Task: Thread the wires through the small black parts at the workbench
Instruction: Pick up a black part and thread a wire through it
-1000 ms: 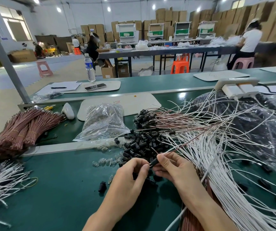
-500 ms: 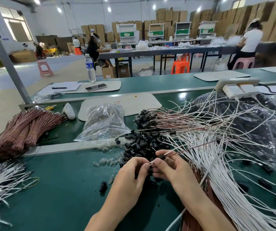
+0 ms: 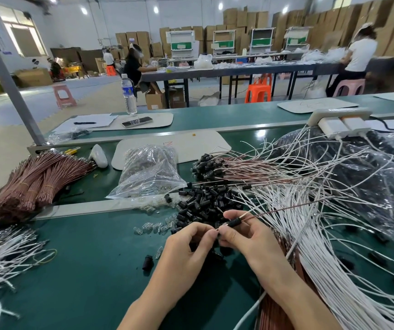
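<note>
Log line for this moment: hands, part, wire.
left hand: pinches tip of thin brown wire | right hand: holds small black cylindrical part | wire: passes through part

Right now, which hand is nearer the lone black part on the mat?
Left. The left hand sits just right of the lone black part; the right hand is farther right.
</note>
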Action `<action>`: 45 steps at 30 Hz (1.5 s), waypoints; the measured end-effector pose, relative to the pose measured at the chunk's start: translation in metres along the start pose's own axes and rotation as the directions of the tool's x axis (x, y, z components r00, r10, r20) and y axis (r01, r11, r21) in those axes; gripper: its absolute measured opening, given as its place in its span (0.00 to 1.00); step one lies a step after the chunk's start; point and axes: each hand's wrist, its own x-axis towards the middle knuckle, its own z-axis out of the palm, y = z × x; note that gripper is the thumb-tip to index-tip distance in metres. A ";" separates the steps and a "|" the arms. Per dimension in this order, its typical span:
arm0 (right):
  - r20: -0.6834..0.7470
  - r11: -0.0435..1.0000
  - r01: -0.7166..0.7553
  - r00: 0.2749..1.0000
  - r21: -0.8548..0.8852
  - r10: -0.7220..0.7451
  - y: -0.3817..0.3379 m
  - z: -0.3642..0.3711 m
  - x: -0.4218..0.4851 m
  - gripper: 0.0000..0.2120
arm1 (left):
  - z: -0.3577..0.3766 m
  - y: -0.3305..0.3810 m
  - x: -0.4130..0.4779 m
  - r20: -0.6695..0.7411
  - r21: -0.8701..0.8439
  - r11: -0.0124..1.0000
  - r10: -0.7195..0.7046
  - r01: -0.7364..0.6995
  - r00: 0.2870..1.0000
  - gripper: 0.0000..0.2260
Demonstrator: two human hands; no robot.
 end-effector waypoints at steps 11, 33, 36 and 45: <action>0.039 0.992 0.023 0.999 -0.125 -0.018 0.002 0.001 0.001 0.14 | -0.005 0.007 0.000 0.028 -0.084 0.994 -0.067 0.069 0.997 0.05; 0.024 0.997 -0.055 0.998 -0.044 0.056 -0.001 0.005 -0.001 0.08 | 0.000 0.005 0.001 0.000 0.184 0.982 -0.032 0.031 0.999 0.06; 0.021 0.998 -0.037 0.999 -0.043 0.038 -0.002 0.006 -0.001 0.07 | -0.007 0.008 0.003 -0.005 0.317 0.945 0.079 -0.074 0.997 0.07; -0.045 0.985 -0.102 0.993 0.136 0.109 -0.007 0.003 -0.001 0.08 | -0.048 -0.023 0.003 -0.186 0.720 0.660 -0.115 0.215 0.976 0.11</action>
